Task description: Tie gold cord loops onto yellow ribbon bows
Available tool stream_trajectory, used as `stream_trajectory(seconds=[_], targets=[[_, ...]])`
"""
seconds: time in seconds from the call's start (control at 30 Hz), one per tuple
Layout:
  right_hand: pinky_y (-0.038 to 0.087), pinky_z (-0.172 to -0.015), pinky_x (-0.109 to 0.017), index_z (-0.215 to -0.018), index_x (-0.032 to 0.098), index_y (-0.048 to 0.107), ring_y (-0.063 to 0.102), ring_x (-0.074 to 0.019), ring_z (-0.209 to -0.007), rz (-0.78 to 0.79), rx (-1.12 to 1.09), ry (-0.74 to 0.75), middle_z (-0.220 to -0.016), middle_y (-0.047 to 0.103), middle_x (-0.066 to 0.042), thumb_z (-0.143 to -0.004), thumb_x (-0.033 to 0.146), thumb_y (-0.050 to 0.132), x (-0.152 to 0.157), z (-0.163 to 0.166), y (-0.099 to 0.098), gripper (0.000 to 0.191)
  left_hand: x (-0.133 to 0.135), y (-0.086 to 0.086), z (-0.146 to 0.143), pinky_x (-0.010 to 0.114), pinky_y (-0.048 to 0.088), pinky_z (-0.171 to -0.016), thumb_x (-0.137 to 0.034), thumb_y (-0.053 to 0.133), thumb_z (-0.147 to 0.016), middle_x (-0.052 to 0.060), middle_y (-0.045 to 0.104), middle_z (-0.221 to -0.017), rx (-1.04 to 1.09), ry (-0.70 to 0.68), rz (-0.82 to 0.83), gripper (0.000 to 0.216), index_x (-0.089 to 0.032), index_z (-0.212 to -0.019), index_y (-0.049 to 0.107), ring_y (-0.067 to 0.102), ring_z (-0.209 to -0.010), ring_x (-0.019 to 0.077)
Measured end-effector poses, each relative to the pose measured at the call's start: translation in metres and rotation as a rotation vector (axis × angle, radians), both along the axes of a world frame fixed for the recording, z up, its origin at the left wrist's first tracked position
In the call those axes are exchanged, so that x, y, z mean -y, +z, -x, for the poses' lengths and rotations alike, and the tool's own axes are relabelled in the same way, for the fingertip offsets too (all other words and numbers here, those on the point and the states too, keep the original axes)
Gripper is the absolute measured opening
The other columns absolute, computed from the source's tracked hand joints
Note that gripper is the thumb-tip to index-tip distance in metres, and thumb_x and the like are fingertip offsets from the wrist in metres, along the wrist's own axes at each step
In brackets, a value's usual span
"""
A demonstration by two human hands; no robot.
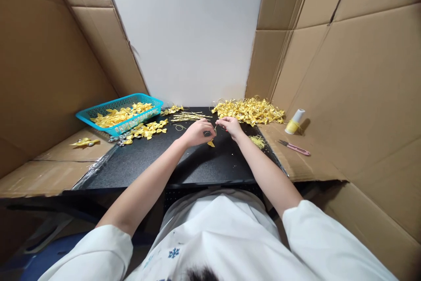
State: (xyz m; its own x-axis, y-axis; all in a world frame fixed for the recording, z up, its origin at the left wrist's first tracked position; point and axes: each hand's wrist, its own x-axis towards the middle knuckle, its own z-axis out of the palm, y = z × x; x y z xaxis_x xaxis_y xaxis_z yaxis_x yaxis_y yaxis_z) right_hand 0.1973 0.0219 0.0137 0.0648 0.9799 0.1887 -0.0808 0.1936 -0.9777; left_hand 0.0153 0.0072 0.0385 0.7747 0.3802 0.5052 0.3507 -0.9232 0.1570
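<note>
I wear a loose white top [226,237], its cloth creased in soft folds down the front. My left sleeve [88,254] and right sleeve [325,232] are white as well, roomy, ending near the elbows. My forearms [144,182], left hand [197,133] and right hand [233,126] are bare. A blue snowflake print [173,253] marks the front, and dark hair [201,274] shows below it.
</note>
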Motion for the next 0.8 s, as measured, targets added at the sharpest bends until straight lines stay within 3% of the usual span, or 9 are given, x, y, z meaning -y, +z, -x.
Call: stream_trajectory(seconds=[0.23,0.47,0.63,0.8], targets=[[0.046,-0.067,-0.025,-0.06,0.017,0.067,0.058,-0.0115,-0.063,-0.016,0.009,-0.008,-0.06,0.067,0.001,-0.059,0.023,0.074,-0.002,0.001,-0.004,0.009,0.003,0.0,0.005,0.03,0.042,-0.076,-0.015,0.053,-0.076,0.002,0.068,-0.075,-0.249,-0.004,-0.045,0.017,-0.02,-0.077,0.07,0.055,-0.073,0.0167],[0.051,-0.072,-0.025,-0.066,0.017,0.058,0.064,-0.0103,-0.064,-0.008,-0.072,-0.057,-0.068,0.073,-0.002,-0.073,0.016,0.069,-0.005,0.003,-0.005,0.013,-0.002,-0.004,0.01,0.034,0.042,-0.081,-0.028,0.058,-0.079,0.005,0.068,-0.092,-0.294,0.013,-0.061,0.016,-0.019,-0.081,0.071,0.053,-0.082,0.0201],[0.055,-0.068,-0.026,-0.069,0.019,0.053,0.065,-0.0105,-0.057,-0.082,-0.08,-0.045,-0.064,0.072,-0.001,-0.078,0.026,0.072,-0.004,0.006,-0.004,0.023,-0.008,-0.009,0.013,0.037,0.041,-0.084,-0.032,0.056,-0.081,0.006,0.069,-0.096,-0.226,0.043,-0.047,0.018,-0.019,-0.079,0.07,0.052,-0.085,0.0202],[0.056,-0.063,-0.026,-0.07,0.019,0.053,0.064,-0.0109,-0.053,-0.13,-0.101,0.028,-0.059,0.069,0.001,-0.073,0.037,0.077,0.003,0.008,0.003,0.03,-0.006,-0.01,0.013,0.037,0.041,-0.084,-0.038,0.053,-0.085,0.005,0.066,-0.08,0.035,0.104,0.081,0.027,-0.018,-0.071,0.064,0.053,-0.079,0.0182]])
